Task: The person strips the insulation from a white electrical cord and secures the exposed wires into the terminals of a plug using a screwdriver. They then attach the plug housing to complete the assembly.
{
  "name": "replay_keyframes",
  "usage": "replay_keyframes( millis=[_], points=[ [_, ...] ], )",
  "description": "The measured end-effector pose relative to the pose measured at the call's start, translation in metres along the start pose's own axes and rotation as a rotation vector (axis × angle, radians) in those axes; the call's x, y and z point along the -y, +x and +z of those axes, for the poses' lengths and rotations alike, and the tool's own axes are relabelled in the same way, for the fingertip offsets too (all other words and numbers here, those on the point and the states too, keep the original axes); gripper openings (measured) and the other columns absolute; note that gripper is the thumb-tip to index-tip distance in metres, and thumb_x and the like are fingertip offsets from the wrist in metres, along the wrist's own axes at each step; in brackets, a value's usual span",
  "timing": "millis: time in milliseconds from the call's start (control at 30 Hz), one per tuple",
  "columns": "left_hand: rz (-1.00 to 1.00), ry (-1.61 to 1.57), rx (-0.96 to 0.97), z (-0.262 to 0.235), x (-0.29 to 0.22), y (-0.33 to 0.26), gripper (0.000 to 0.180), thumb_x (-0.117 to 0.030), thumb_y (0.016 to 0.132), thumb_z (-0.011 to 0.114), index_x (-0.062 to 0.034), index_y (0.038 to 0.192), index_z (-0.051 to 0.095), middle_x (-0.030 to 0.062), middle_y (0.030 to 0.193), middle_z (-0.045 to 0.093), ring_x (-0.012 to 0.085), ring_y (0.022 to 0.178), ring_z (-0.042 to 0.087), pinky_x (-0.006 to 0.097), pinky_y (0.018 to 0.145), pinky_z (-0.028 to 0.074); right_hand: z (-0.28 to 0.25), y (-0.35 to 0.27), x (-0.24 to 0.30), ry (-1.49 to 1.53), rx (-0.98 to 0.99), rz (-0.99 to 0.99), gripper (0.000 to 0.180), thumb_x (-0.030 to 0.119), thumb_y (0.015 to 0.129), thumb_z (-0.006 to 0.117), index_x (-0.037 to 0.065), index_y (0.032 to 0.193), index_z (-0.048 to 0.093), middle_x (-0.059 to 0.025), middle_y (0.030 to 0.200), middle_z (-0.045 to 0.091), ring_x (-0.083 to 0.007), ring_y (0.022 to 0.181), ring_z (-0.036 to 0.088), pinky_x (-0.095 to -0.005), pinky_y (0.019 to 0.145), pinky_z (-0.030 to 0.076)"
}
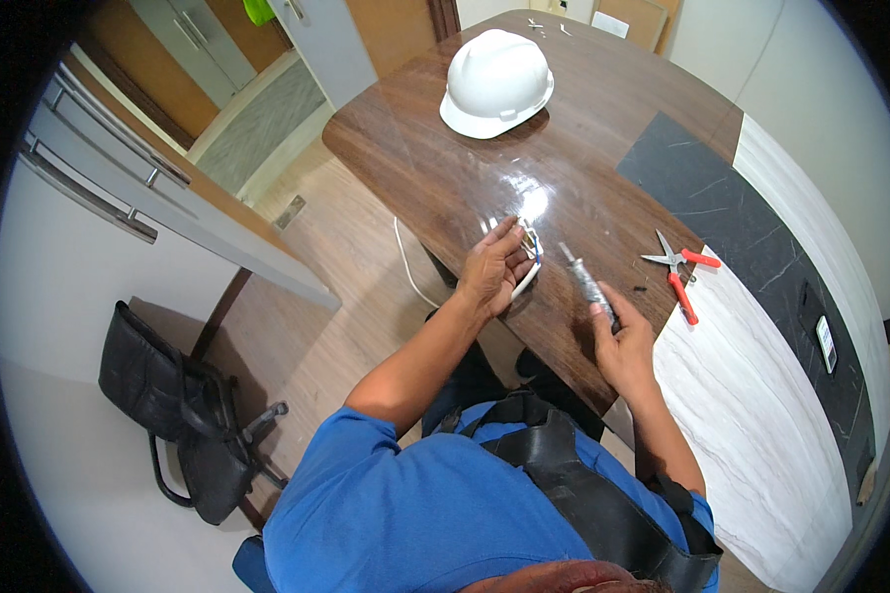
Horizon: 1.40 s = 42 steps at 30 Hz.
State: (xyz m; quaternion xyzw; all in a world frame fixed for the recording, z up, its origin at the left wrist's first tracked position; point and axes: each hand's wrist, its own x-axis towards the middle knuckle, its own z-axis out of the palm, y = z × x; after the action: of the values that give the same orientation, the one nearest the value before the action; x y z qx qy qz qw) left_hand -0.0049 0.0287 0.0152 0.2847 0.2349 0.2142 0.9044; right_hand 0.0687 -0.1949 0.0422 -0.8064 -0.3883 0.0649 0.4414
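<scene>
My left hand point(491, 265) is closed on the end of a white electrical cable point(529, 281), above the edge of a brown table. Thin wires, one of them blue, fan out near the fingertips. Whether a small fitting is among them is too small to tell. In my right hand point(623, 341) is a screwdriver point(590, 289) with a greyish handle, its shaft slanting up and left toward the wires but apart from them. Right of it, open red-handled snips point(672, 260) lie near the table's edge.
A white hard hat point(494, 84) rests farther back on the brown table point(405, 124). Dark and white marble-look panels point(752, 405) lie along the right, with a phone-like device point(826, 344) on them. A black chair point(183, 415) stands at left. The cable's tail point(405, 262) hangs past the edge.
</scene>
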Motion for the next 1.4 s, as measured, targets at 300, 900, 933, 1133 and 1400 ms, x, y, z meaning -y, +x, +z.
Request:
replay_keyframes(
  millis=[300, 900, 933, 1133, 1400],
  points=[
    [-0.092, -0.012, 0.055, -0.004, -0.001, 0.005, 0.029, -0.018, 0.1, 0.06, -0.0064, 0.125, 0.051, 0.0113, 0.103, 0.064, 0.0233, 0.095, 0.068, 0.039, 0.083, 0.062, -0.023, -0.017, -0.011, -0.489, -0.02, -0.035, 0.04, 0.009, 0.089, 0.062, 0.002, 0.129, 0.062, -0.0182, 0.103, 0.059, -0.0345, 0.095, 0.058, -0.0435, 0.08, 0.049],
    [-0.132, -0.026, 0.076, 0.007, -0.006, 0.0, 0.022, -0.011, 0.097, 0.064, -0.0046, 0.116, 0.057, 0.0079, 0.095, 0.068, 0.018, 0.085, 0.071, 0.032, 0.076, 0.064, -0.015, -0.015, -0.025, -0.461, -0.09, -0.047, 0.041, 0.007, 0.086, 0.068, 0.002, 0.127, 0.063, -0.0179, 0.104, 0.06, -0.034, 0.096, 0.059, -0.0414, 0.083, 0.049],
    [-0.131, -0.024, 0.077, 0.007, -0.006, -0.001, 0.021, -0.011, 0.097, 0.064, -0.0047, 0.116, 0.057, 0.008, 0.095, 0.068, 0.0182, 0.085, 0.071, 0.032, 0.075, 0.064, -0.015, -0.015, -0.025, -0.458, -0.093, -0.052, 0.041, 0.007, 0.086, 0.068, 0.002, 0.127, 0.063, -0.0179, 0.104, 0.059, -0.0341, 0.095, 0.058, -0.042, 0.082, 0.049],
    [-0.139, -0.015, 0.196, -0.013, 0.001, 0.006, 0.024, -0.013, 0.098, 0.063, -0.0037, 0.119, 0.057, 0.011, 0.108, 0.068, 0.0229, 0.096, 0.07, 0.035, 0.084, 0.062, -0.014, -0.015, -0.025, -0.447, -0.092, -0.051, 0.042, 0.007, 0.086, 0.067, 0.002, 0.127, 0.062, -0.0176, 0.104, 0.059, -0.0344, 0.095, 0.056, -0.0429, 0.081, 0.048],
    [-0.015, 0.141, 0.223, -0.006, 0.001, -0.01, 0.033, -0.008, 0.095, 0.066, -0.0014, 0.126, 0.055, 0.014, 0.114, 0.067, 0.0227, 0.102, 0.069, 0.033, 0.087, 0.06, -0.013, -0.015, -0.026, -0.457, -0.106, -0.076, 0.042, 0.007, 0.085, 0.068, 0.002, 0.127, 0.063, -0.0174, 0.105, 0.06, -0.0343, 0.095, 0.056, -0.0426, 0.083, 0.048]
  ],
)
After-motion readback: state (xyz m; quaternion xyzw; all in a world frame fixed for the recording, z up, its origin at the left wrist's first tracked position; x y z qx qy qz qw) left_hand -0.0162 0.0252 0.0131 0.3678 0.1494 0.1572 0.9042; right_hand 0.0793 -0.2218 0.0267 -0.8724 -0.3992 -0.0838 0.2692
